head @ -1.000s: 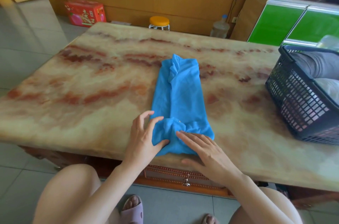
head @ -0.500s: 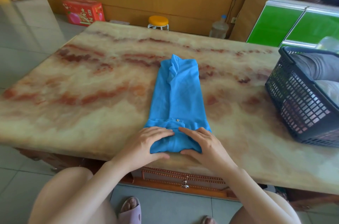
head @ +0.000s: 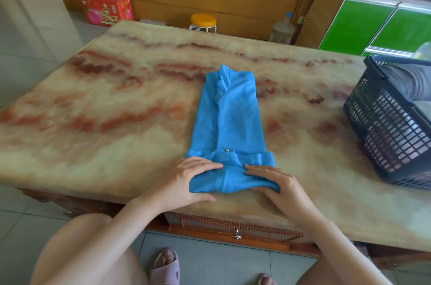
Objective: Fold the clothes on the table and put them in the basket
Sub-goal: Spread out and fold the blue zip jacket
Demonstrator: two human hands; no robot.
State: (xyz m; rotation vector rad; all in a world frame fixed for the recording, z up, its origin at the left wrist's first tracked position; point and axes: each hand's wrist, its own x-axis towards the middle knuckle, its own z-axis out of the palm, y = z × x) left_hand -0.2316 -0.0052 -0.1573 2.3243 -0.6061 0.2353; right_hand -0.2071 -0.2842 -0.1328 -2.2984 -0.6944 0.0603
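A bright blue shirt (head: pixel 228 119) lies folded into a long narrow strip down the middle of the marble-pattern table (head: pixel 116 121), collar end far from me. Its near end is turned over into a short fold. My left hand (head: pixel 186 179) holds the left side of that fold, fingers on top and thumb under the near edge. My right hand (head: pixel 279 186) holds the right side the same way. The dark plastic basket (head: pixel 384 126) stands at the table's right edge, with grey folded clothing (head: pixel 412 81) inside.
Beyond the table's far edge stand an orange-topped stool (head: pixel 203 22), a water jug (head: pixel 282 31) and a red box (head: pixel 106 8) on the floor. Green cabinets (head: pixel 373 28) are at the back right. My knees and sandalled feet are below the near edge.
The bunched near end of the shirt has been flattened into a tidy fold. Both hands slid apart to its two sides, and their thumbs went under the edge.
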